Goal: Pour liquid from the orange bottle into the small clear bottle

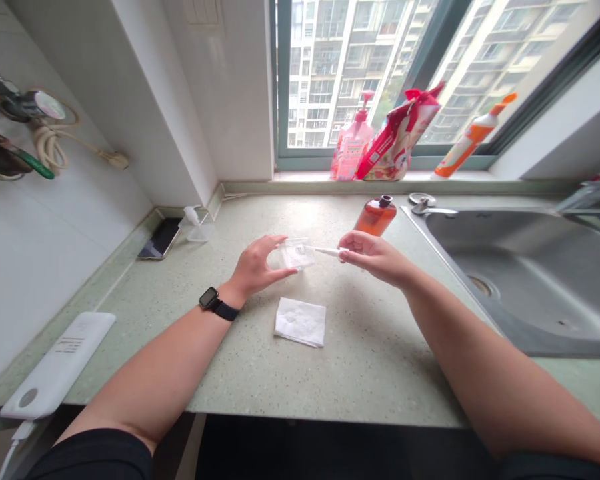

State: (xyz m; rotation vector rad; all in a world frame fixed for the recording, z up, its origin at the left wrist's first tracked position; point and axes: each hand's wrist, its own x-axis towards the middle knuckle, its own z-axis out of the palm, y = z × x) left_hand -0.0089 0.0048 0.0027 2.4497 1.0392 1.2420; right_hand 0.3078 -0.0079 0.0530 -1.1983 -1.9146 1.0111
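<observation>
My left hand [259,265], with a dark watch at the wrist, grips a small clear square container [297,255] between thumb and fingers, above the counter. Pinched in my right hand [369,253] is a thin white stick-like tool [332,252]. Its narrow tip points left and reaches the right side of the container; whether it touches cannot be made out. Right behind my right hand stands an amber bottle [375,217] with an uncapped dark neck. A folded white paper tissue [301,322] lies flat on the counter, nearer to me than both hands.
On the speckled counter [360,373] are a phone [161,238], a clear bottle with white pump [196,225] and a white power strip [60,363]. A steel sink [535,267] lies right. A pink pump bottle [351,147], red bag [403,137] and orange-white bottle [467,143] line the sill.
</observation>
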